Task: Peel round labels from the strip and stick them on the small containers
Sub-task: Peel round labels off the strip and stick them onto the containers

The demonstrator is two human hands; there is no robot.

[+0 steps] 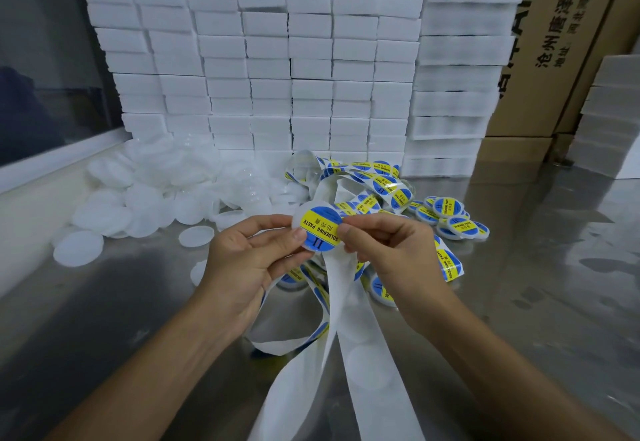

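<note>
A small white container is held up above the middle of the bench, and a round blue-and-yellow label reading "soldering paste" sits on its face. The left hand grips the container's left side between thumb and fingertips. The right hand pinches the label's right edge with thumb and forefinger. Below them the spent white strip hangs down toward the near edge. Unpeeled labels loop behind, finished containers lie to the right, and blank ones are heaped toward the left edge before a wall of white foam blocks. The risk, as I judge it, is a crooked or creased label: if the right hand presses down off-centre, adhesive grabs and overhangs the rim.
</note>
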